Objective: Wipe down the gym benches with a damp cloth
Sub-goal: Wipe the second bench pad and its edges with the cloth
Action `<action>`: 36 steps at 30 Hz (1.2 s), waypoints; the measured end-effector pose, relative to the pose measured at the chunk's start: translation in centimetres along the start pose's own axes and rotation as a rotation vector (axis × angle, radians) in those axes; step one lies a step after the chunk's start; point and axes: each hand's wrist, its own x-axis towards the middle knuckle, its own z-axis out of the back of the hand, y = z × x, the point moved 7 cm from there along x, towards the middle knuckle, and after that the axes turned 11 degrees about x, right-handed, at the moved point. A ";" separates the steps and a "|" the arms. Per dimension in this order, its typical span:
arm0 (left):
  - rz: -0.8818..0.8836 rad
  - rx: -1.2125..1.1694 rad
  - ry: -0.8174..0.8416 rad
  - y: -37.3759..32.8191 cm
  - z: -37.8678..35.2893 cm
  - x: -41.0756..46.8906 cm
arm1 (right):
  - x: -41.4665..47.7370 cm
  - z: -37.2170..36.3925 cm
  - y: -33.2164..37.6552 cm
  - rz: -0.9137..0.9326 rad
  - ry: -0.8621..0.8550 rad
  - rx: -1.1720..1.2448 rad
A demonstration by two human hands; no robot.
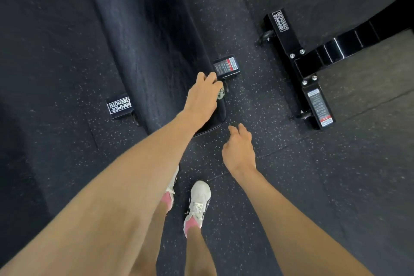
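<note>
In the head view, the left grip [202,94] bears down on the near right corner of the long dark gym bench [145,40]. Its fingers are curled over a pale cloth [220,95], of which only a frayed bit peeks out on the grip's right side. Just beyond the fingertips sits the bench's labelled foot [226,67]. The right grip [238,148] hangs nearer the person and to the right of the left one, over the speckled floor [268,186], fingers loosely bent and holding nothing.

Wiping looks to be under way at this end of the pad. The length stretching away from the left grip shows a faint streaky sheen, but whether that is damp cannot be told. Well to the right stands a second bench frame [311,74], its pad out of view, which probably remains to be done.
</note>
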 end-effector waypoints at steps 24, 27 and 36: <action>-0.868 0.284 0.177 9.4 -2.9 -14.2 | -0.1 -1.8 5.5 -0.070 -0.048 0.021; -0.779 0.268 0.201 11.6 -2.2 -12.9 | 0.3 -1.4 6.1 -0.090 -0.080 0.010; -0.144 -0.099 0.051 9.3 2.3 0.2 | 4.5 1.0 4.9 -0.146 -0.107 0.264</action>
